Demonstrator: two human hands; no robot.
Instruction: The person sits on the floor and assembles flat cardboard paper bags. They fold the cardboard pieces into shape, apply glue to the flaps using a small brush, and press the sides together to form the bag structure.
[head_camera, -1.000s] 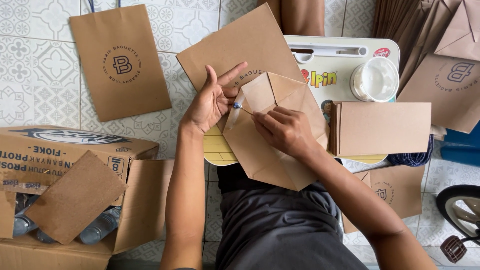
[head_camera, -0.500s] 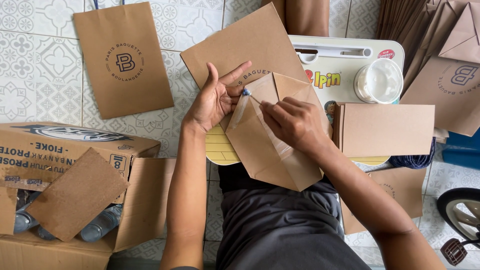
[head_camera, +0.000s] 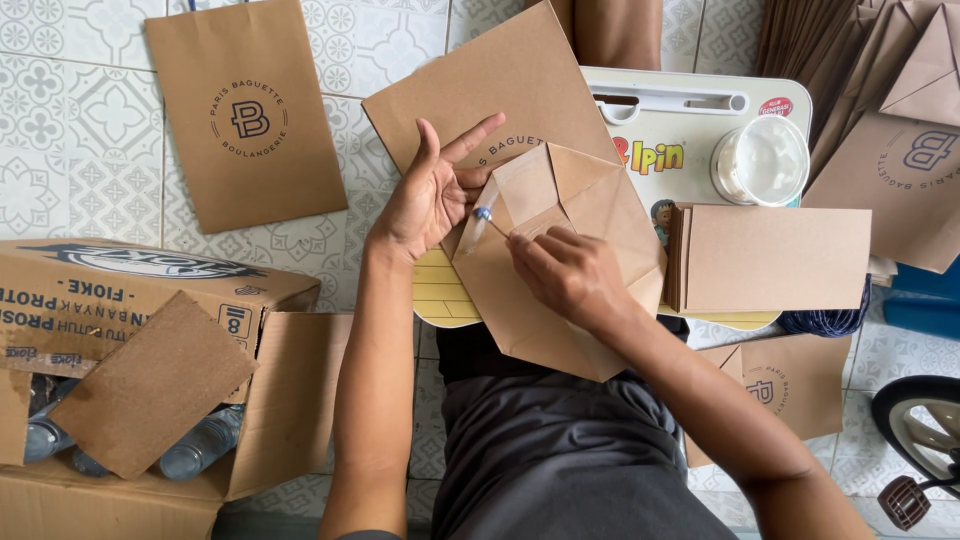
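Paper bag (head_camera: 560, 270), half folded, between two hands over a small tabletop (head_camera: 690, 150).

Left of it stands an open cardboard box (head_camera: 150, 300) with bottles on the tiled floor. The left hand (head_camera: 430, 195) is spread open, palm touching the bag's left edge beside a thin blue-tipped stick (head_camera: 478, 225). The right hand (head_camera: 570, 275), fingers curled, presses down on the bag's folded bottom flaps. A stack of flat brown sheets (head_camera: 770, 258) lies just to the right.

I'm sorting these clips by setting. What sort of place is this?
Probably a home floor used as a paper-bag workspace: patterned floor tiles, a low lap table, finished brown paper bags lying around, and a cardboard box of water bottles.
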